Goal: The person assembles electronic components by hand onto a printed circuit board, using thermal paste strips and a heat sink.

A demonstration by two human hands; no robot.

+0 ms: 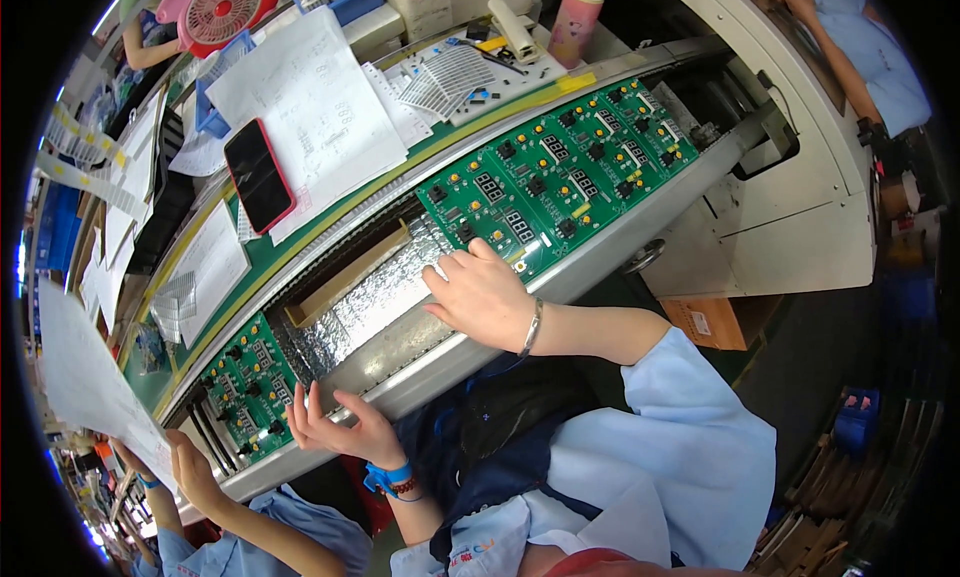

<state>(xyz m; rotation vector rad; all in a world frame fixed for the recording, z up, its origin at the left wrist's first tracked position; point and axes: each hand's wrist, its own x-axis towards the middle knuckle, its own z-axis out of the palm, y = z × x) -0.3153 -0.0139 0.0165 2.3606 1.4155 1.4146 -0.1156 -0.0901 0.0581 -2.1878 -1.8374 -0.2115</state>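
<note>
My right hand (482,295) reaches over the conveyor rail with fingers loosely bent and apart. Its index finger meets the near left edge of a green circuit board panel (470,194), which carries digit displays, black parts and yellow buttons. Nothing shows between its fingers and thumb. My left hand (345,429), with a blue wristband, is open beside another green circuit board (250,377) farther left on the conveyor. Its fingertips come near that board's right edge; whether they touch it I cannot tell. More green panels (590,167) continue rightward from the first one.
Between the boards runs the silvery conveyor bed (375,292) with a tan strip (350,272). Beyond lie a phone (259,175), papers (310,107), a pink bottle (578,22) and a fan (222,12). At left a co-worker's hand (192,469) holds a white sheet (95,377). A white machine (770,207) stands right.
</note>
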